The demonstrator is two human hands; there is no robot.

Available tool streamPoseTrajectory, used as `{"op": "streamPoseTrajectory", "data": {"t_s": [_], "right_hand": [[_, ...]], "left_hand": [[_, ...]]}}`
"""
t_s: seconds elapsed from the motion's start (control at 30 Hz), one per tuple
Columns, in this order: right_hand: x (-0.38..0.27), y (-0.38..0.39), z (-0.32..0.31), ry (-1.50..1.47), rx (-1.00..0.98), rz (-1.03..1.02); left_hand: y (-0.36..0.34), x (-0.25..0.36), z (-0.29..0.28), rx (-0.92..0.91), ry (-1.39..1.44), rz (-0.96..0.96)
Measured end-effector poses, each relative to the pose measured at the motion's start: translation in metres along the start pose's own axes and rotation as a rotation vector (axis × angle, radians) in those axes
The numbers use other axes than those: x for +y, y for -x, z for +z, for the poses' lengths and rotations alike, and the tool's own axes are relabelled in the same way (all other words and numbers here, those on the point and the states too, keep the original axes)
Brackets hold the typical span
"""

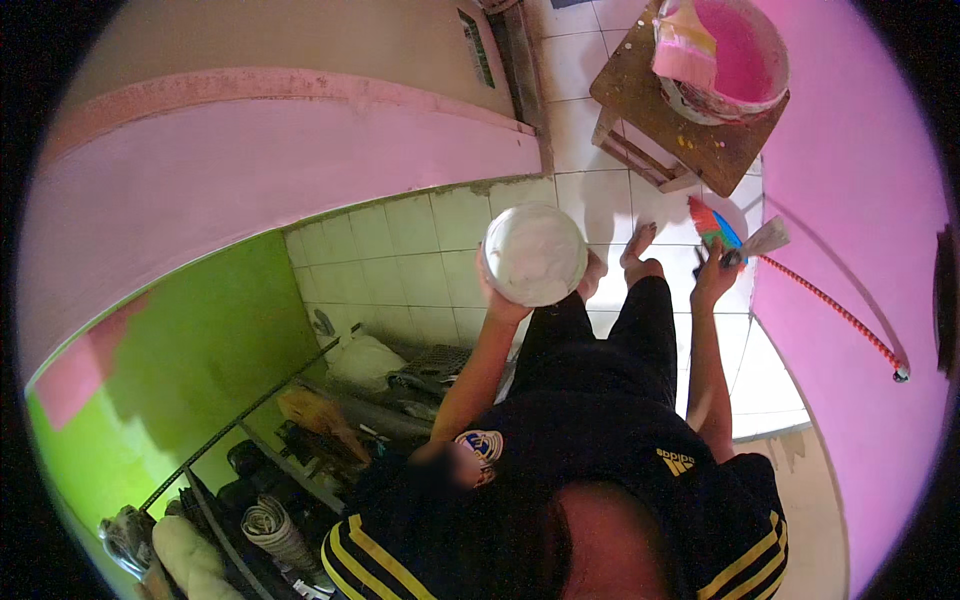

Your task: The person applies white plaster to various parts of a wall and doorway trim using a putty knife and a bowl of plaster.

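Left hand (497, 302) clasps a round tub (545, 301) of whitish paste (536, 250); my right hand (711, 279) grips a scraper (766, 238); crusted bucket (698, 108) holds pink paint (748, 58).

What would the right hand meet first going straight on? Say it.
The right hand would likely meet the colourful broom head first, though depth is unclear and it may pass above.

Ahead of you and to the right, a brown wooden stool (735, 160), its top specked with paint, carries a bucket (700, 108) of pink paint with a wide brush (686, 55) across its rim. The stool stands on the pale tiled floor (583, 130), where your bare feet (641, 245) also rest, near the stool's legs.
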State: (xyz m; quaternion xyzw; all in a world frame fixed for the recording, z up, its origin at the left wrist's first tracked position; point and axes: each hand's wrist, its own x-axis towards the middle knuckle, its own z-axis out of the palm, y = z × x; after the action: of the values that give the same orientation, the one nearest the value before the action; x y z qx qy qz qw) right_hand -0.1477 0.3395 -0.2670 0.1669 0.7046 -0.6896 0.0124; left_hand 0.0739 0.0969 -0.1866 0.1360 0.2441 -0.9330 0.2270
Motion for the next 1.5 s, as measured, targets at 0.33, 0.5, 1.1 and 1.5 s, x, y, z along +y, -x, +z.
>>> {"op": "streamPoseTrajectory", "data": {"t_s": [0.33,0.5,1.1,1.5], "right_hand": [[-0.016,0.081,0.054,0.603,-0.698,-0.201],[-0.031,0.057,0.126,0.646,-1.03,0.035],[-0.04,0.033,0.197,0.428,-1.225,0.39],[0.114,0.052,0.196,0.142,-1.072,0.527]], "left_hand": [[0.031,0.037,-0.012,0.197,-0.402,0.349],[0.022,0.023,-0.019,0.307,-0.503,0.56],[0.012,-0.008,-0.021,0.401,-0.391,0.746],[0.012,0.046,-0.15,0.073,-0.251,0.799]]}}
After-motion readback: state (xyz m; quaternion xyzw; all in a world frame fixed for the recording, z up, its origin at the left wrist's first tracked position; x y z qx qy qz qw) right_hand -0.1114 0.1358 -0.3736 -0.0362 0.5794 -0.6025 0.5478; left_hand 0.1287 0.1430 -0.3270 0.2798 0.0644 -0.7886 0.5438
